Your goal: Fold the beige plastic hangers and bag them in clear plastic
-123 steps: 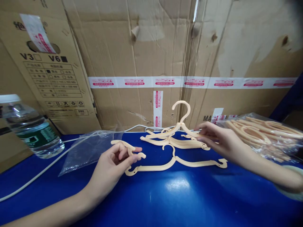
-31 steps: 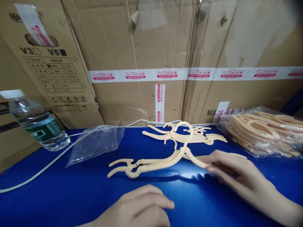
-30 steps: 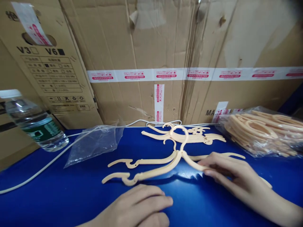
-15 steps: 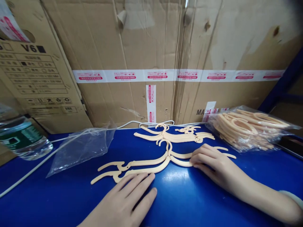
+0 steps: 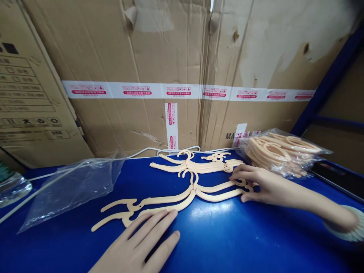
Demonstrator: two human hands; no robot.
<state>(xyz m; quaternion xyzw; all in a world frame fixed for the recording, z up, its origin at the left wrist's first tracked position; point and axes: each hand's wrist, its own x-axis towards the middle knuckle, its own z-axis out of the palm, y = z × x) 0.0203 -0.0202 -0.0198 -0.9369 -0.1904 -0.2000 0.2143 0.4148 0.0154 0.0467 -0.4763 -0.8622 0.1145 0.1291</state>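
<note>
Two cream plastic hangers (image 5: 170, 199) lie flat and nearly overlapped on the blue tabletop (image 5: 227, 235). My left hand (image 5: 142, 246) rests open and flat on the table, its fingertips at the near hanger's left arm. My right hand (image 5: 256, 184) lies over the right ends of both hangers, thumb and fingers curled around those tips. A small pile of more cream hangers (image 5: 199, 165) sits behind them near the cardboard.
A clear bag full of hangers (image 5: 281, 151) sits at the back right. An empty clear plastic bag (image 5: 71, 185) lies at the left over a white cable (image 5: 148, 151). A water bottle (image 5: 11, 185) shows at the left edge. Taped cardboard boxes (image 5: 170, 76) wall the back.
The raised hanger has been laid flat beside the other. My right hand slid out to their right tips; my left hand flattened from a loose fist. The view panned right.
</note>
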